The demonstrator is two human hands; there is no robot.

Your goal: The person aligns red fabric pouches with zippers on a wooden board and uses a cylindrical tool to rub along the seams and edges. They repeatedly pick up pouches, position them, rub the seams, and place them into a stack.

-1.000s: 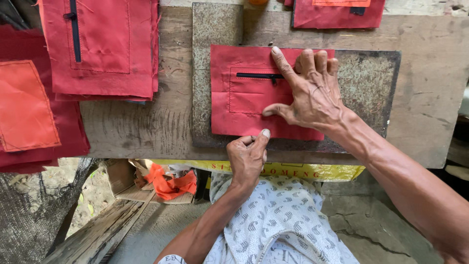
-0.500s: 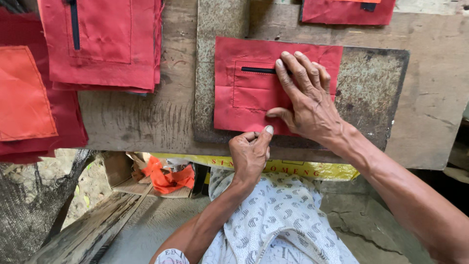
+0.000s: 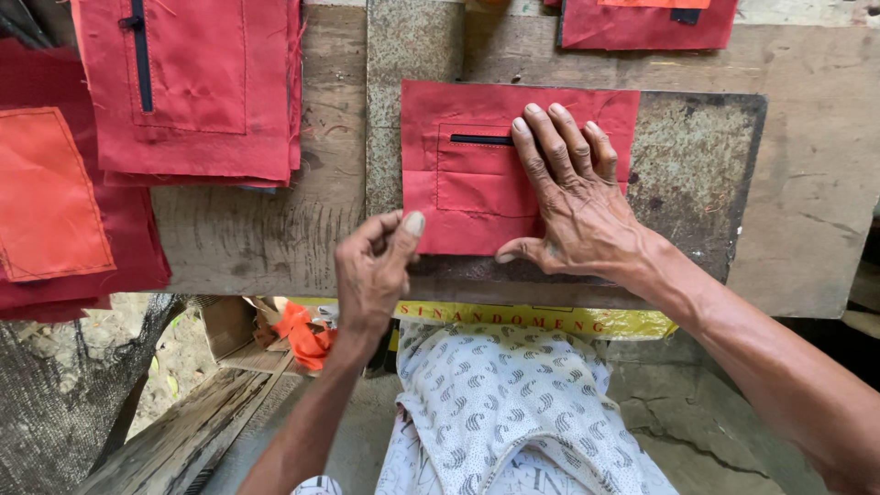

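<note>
A red fabric piece [image 3: 467, 183] with a stitched pocket outline and a short black zipper [image 3: 481, 139] lies on a dark metal plate [image 3: 697, 174] set on the wooden bench. My right hand [image 3: 573, 202] lies flat on the fabric's right half, fingers spread, fingertips by the zipper's right end. My left hand [image 3: 371, 270] hovers at the fabric's lower left corner with fingers curled and thumb up; I cannot tell whether it pinches the edge.
A stack of red fabric pieces [image 3: 197, 87] with a black zipper lies at the top left. An orange panel on red cloth [image 3: 50, 206] lies at the far left. More red pieces [image 3: 646, 23] sit at the top edge. Below the bench are my patterned clothing [image 3: 513, 412] and orange scraps [image 3: 302, 335].
My right hand slid a little down and right on the fabric, fingers now by the zipper's end. My left hand moved left, to the fabric's lower left corner, its thumb raised.
</note>
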